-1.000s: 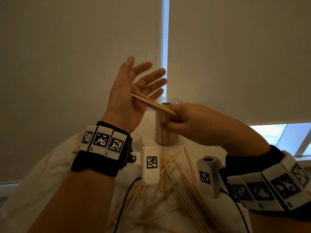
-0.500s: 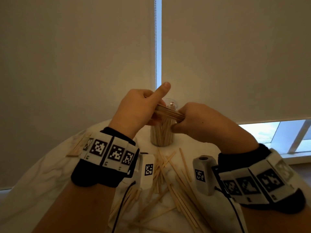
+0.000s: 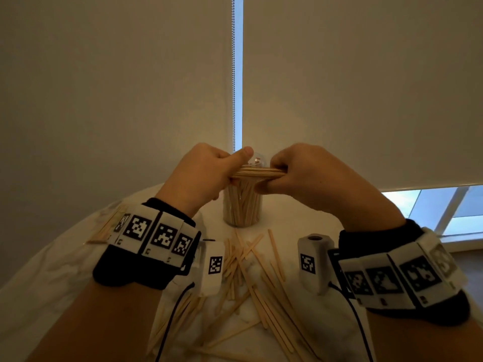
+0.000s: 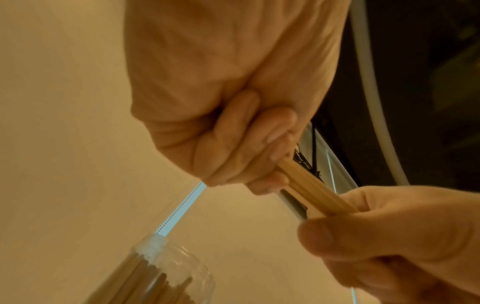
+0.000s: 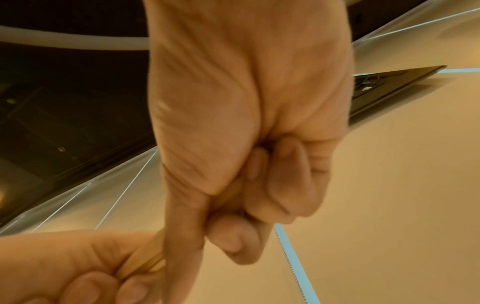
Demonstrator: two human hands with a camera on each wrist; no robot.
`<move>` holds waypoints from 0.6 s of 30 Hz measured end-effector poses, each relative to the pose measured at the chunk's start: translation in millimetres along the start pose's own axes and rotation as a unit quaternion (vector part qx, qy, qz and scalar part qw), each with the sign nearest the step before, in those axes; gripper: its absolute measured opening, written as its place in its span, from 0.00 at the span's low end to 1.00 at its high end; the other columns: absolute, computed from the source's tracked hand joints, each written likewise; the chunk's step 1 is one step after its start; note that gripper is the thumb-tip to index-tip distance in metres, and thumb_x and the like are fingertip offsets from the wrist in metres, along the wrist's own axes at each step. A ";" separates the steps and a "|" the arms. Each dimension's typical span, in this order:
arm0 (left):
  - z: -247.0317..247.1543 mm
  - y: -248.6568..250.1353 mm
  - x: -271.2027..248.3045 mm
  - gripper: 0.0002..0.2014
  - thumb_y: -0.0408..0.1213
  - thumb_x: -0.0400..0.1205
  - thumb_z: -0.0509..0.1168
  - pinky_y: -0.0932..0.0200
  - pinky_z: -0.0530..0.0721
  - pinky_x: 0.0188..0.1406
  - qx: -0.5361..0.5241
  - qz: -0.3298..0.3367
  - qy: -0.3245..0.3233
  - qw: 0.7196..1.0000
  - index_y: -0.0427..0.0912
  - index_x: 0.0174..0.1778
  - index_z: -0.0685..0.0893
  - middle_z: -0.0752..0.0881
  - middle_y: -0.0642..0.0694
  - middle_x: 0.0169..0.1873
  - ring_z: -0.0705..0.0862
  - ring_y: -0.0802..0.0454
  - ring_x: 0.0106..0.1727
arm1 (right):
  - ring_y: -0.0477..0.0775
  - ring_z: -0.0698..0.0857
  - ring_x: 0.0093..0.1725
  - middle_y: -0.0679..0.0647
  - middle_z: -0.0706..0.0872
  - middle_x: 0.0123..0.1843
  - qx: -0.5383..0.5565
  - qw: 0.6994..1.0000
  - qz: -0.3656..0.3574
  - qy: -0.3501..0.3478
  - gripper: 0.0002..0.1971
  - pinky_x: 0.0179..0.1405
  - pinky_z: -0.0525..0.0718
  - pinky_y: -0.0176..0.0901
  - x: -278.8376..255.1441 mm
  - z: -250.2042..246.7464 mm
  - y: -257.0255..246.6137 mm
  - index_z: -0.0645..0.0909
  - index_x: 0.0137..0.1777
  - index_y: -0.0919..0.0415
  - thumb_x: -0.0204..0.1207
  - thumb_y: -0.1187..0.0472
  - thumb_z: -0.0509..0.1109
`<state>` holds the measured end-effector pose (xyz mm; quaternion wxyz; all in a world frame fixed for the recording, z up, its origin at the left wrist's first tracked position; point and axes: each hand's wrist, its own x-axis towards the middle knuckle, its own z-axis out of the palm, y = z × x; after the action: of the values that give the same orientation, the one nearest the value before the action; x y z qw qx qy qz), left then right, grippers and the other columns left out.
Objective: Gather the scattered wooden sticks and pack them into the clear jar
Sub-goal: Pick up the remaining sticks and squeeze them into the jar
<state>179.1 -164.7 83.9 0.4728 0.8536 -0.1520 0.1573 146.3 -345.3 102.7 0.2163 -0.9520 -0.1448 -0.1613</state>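
1. Above the jar [image 3: 242, 205], near the far edge of the tabletop [image 3: 65, 257], I have a bundle of sticks [image 3: 257, 173] held level between both hands, just over the jar mouth.
2. Left hand [image 3: 201, 176]: grip clamped on the bundle's left end, fingers curled round it, thumb laid along the top. The left wrist view confirms it, with the fingers [image 4: 259, 144] wrapped over the wood.
3. Right hand [image 3: 300, 173]: grip clamped on the right end, fingers folded over, thumb underneath. The right wrist view is blurred but shows a closed fist with wood running out toward the other hand.
4. Jar: clear, upright, already packed with a good number of sticks standing on end. No lid seen on it.
5. Progress, my read: roughly midway. One sizeable load is in the jar and one bundle is in hand but not yet in.
6. Left to do: a big loose pile [image 3: 251, 278] lies on the tabletop between my wrists and runs toward the near edge, sticks crossed at all angles. A few more [image 3: 104, 228] sit by the left edge, partly behind the wristband.
7. Next, as I judge it: tip the bundle upright and drop it in. Whether the whole pile fits I cannot tell.
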 end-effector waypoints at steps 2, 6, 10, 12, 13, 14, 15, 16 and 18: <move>-2.3 -4.5 3.4 0.28 0.58 0.82 0.66 0.66 0.69 0.18 -0.038 -0.001 0.034 0.999 0.37 0.27 0.85 0.73 0.51 0.14 0.68 0.55 0.14 | 0.43 0.81 0.33 0.46 0.84 0.34 0.024 0.999 -0.020 0.039 0.16 0.31 0.75 0.38 1.3 1.3 0.9 0.84 0.42 0.49 0.68 0.38 0.77; -3.9 -15.4 8.0 0.27 0.57 0.83 0.67 0.64 0.68 0.18 -0.079 -0.028 0.093 0.992 0.40 0.25 0.85 0.72 0.52 0.12 0.68 0.56 0.14 | 0.43 0.84 0.41 0.45 0.85 0.40 0.060 0.994 -0.011 0.096 0.27 0.38 0.81 0.38 3.4 5.5 1.3 0.81 0.53 0.48 0.73 0.26 0.58; 6.9 -17.2 9.1 0.24 0.54 0.83 0.68 0.65 0.66 0.18 -0.199 -0.077 0.047 0.976 0.38 0.28 0.84 0.72 0.49 0.16 0.66 0.55 0.17 | 0.44 0.79 0.33 0.46 0.79 0.31 0.046 0.981 -0.009 0.188 0.25 0.32 0.72 0.39 10.8 17.0 0.8 0.82 0.42 0.51 0.82 0.32 0.55; 13.0 -15.3 7.8 0.23 0.53 0.83 0.68 0.68 0.66 0.16 -0.243 -0.100 0.021 0.965 0.39 0.29 0.83 0.71 0.50 0.16 0.66 0.58 0.16 | 0.45 0.77 0.29 0.47 0.78 0.27 0.040 0.971 0.002 0.234 0.23 0.29 0.70 0.39 14.2 21.9 3.5 0.84 0.37 0.52 0.83 0.37 0.60; 15.9 -14.9 7.8 0.23 0.53 0.83 0.68 0.69 0.66 0.15 -0.252 -0.107 0.012 0.962 0.39 0.29 0.83 0.72 0.50 0.16 0.66 0.58 0.16 | 0.46 0.75 0.27 0.48 0.77 0.25 0.045 0.968 0.009 0.245 0.23 0.28 0.69 0.40 15.7 23.1 6.3 0.85 0.35 0.53 0.82 0.39 0.62; 18.5 -15.1 7.6 0.23 0.53 0.84 0.67 0.69 0.66 0.14 -0.252 -0.112 0.005 0.961 0.39 0.30 0.83 0.72 0.50 0.17 0.66 0.58 0.16 | 0.47 0.74 0.25 0.49 0.76 0.23 0.055 0.967 0.017 0.248 0.22 0.27 0.69 0.41 17.1 23.8 9.8 0.85 0.33 0.55 0.81 0.42 0.64; 21.5 -15.9 7.7 0.23 0.54 0.84 0.66 0.68 0.67 0.15 -0.248 -0.116 0.000 0.962 0.39 0.32 0.84 0.73 0.49 0.17 0.67 0.57 0.16 | 0.48 0.73 0.24 0.50 0.75 0.22 0.065 0.967 0.024 0.245 0.22 0.26 0.69 0.41 18.3 23.8 13.6 0.85 0.31 0.56 0.80 0.44 0.65; 24.2 -16.8 7.5 0.22 0.54 0.85 0.65 0.67 0.69 0.16 -0.243 -0.123 -0.002 0.962 0.40 0.34 0.85 0.75 0.49 0.18 0.68 0.57 0.17 | 0.49 0.72 0.23 0.51 0.74 0.21 0.075 0.967 0.030 0.240 0.21 0.26 0.69 0.42 19.3 23.9 17.6 0.85 0.30 0.58 0.79 0.45 0.66; 27.1 -19.8 7.6 0.21 0.54 0.88 0.60 0.64 0.75 0.18 -0.238 -0.139 0.005 0.961 0.41 0.42 0.87 0.81 0.48 0.21 0.75 0.55 0.20 | 0.50 0.71 0.23 0.53 0.72 0.20 0.085 0.965 0.051 0.243 0.21 0.25 0.69 0.43 20.2 23.0 26.1 0.84 0.28 0.59 0.78 0.47 0.67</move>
<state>197.4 -178.7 58.3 0.6803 0.7282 -0.0624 0.0539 179.2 -353.2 81.1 0.3331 -0.8685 -0.0520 -0.3634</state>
